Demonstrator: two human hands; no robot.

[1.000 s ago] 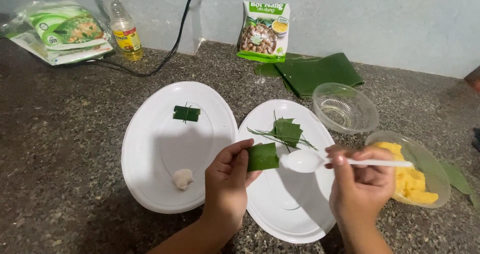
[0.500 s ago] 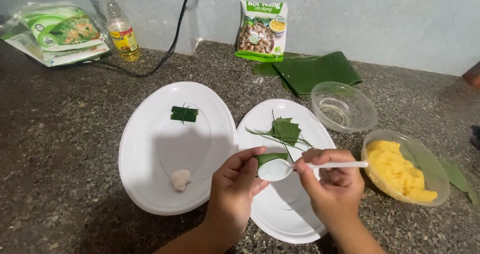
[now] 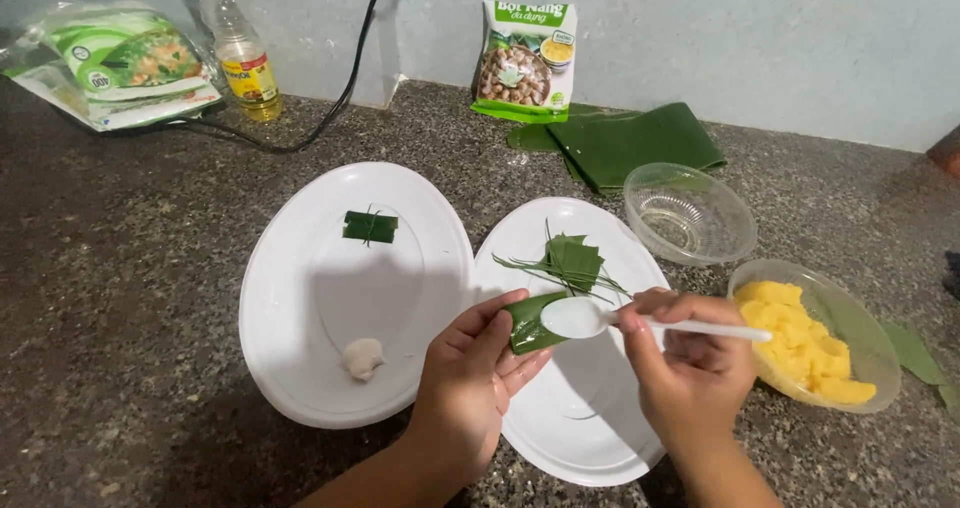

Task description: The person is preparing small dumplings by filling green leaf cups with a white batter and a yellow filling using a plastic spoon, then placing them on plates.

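Observation:
My left hand [image 3: 470, 383] holds a small folded green leaf piece [image 3: 527, 326] over the right white plate [image 3: 580, 438]. My right hand [image 3: 690, 368] grips a white plastic spoon [image 3: 640, 320], its bowl resting against the open end of the leaf piece. Loose green leaf squares and thin strips [image 3: 570, 264] lie on the far part of that plate. The left white plate [image 3: 300, 308] carries a tied green leaf parcel [image 3: 369, 227] and a small pale dough lump [image 3: 362, 357].
A clear bowl of yellow filling [image 3: 805, 333] sits right of my right hand, an empty clear bowl [image 3: 688, 213] behind it. Folded banana leaves [image 3: 635, 145], a snack packet [image 3: 524, 60], an oil bottle [image 3: 238, 53], a black cable [image 3: 330, 108] and a plastic bag [image 3: 120, 63] line the wall.
The spoon came from near the yellow bowl to the leaf piece, and both hands have stayed together over the right plate. The view shifted slightly.

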